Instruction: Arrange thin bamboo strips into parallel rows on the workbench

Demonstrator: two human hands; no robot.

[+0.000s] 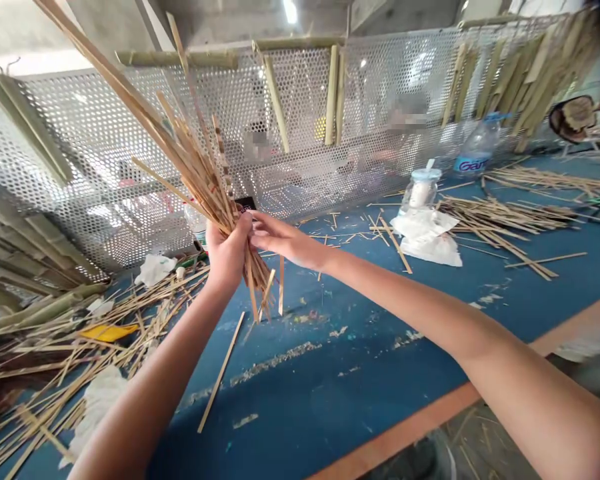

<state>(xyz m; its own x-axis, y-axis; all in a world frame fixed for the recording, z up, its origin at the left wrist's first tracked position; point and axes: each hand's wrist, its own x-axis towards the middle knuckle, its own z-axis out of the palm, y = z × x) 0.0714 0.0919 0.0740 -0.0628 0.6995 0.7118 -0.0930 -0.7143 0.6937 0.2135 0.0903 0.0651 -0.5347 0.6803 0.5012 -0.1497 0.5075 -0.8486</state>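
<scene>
Blue and scuffed, the table carries loose strips, a jar, a bottle and white wrapping, backed by a perforated metal screen hung with split bamboo under a concrete ceiling. Above the table's middle, the left hand is clenched around a bundle of bamboo strips, its long axis steeply tilted: short ends point down at the table, long ends fan up and left. The right hand lies flat, fingers extended, touching the bundle beside the left hand.
</scene>
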